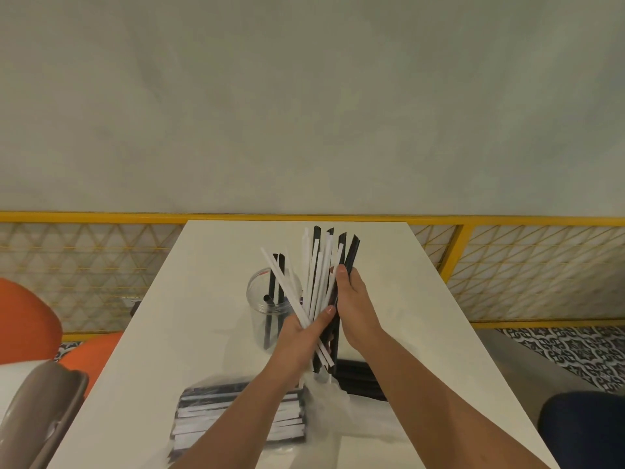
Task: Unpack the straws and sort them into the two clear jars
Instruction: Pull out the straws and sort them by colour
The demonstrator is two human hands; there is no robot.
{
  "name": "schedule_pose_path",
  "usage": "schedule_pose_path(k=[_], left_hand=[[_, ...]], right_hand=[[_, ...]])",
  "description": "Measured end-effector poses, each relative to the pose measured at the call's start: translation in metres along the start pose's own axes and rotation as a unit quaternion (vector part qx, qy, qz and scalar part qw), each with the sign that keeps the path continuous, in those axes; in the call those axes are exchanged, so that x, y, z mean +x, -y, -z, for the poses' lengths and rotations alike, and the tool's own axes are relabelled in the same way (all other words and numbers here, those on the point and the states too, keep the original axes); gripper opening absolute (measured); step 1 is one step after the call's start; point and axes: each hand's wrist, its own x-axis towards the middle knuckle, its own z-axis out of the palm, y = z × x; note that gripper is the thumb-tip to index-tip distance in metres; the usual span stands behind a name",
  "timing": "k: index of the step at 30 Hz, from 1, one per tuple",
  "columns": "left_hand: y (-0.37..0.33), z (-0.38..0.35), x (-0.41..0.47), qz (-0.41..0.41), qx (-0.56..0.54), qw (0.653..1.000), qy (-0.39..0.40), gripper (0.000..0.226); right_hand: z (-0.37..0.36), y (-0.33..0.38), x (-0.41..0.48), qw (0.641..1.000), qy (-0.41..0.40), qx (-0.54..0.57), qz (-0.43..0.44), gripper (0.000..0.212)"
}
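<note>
A mixed bunch of black and white straws stands fanned upward above the white table. My left hand grips the bunch from below. My right hand closes on its right side, thumb against a black straw. Just behind and left of the bunch stands a clear jar holding a few black straws. A second jar is not visible. A clear plastic pack of black and white straws lies flat under my left forearm. Loose black straws lie on the table under my right wrist.
A yellow-framed mesh railing runs behind the table's far edge. An orange seat and a grey chair back sit at the left. Crumpled clear wrapping lies between the pack and my right arm.
</note>
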Motion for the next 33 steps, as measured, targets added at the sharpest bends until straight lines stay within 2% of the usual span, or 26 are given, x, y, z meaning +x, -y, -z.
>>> schedule_pose_path(k=[7, 13, 18, 23, 26, 29, 33], left_hand=[[-0.005, 0.012, -0.003, -0.025, 0.004, 1.0, -0.018, 0.026], [-0.01, 0.027, -0.004, -0.034, 0.067, 0.995, -0.072, 0.018], [-0.015, 0.052, -0.004, -0.025, 0.074, 0.991, -0.106, 0.016], [-0.016, 0.071, -0.005, -0.007, 0.076, 0.989, -0.125, 0.028], [-0.017, 0.071, -0.007, -0.008, 0.073, 0.991, -0.109, 0.03], [-0.019, 0.07, -0.009, -0.024, 0.061, 0.994, -0.082, 0.031], [-0.02, 0.071, -0.009, -0.04, 0.069, 0.994, -0.069, 0.033]], right_hand=[[-0.009, 0.002, 0.002, 0.999, -0.004, 0.026, -0.024, 0.017], [-0.02, 0.007, 0.009, 0.999, 0.008, 0.034, 0.01, 0.013], [-0.026, 0.027, 0.024, 0.989, 0.006, 0.139, 0.049, 0.012], [-0.037, 0.047, 0.05, 0.966, 0.011, 0.229, 0.122, 0.016], [-0.048, 0.038, 0.061, 0.978, 0.011, 0.166, 0.125, 0.015], [-0.056, 0.02, 0.061, 0.996, 0.03, 0.022, 0.082, 0.02], [-0.059, 0.005, 0.065, 0.979, 0.043, -0.198, 0.03, 0.039]])
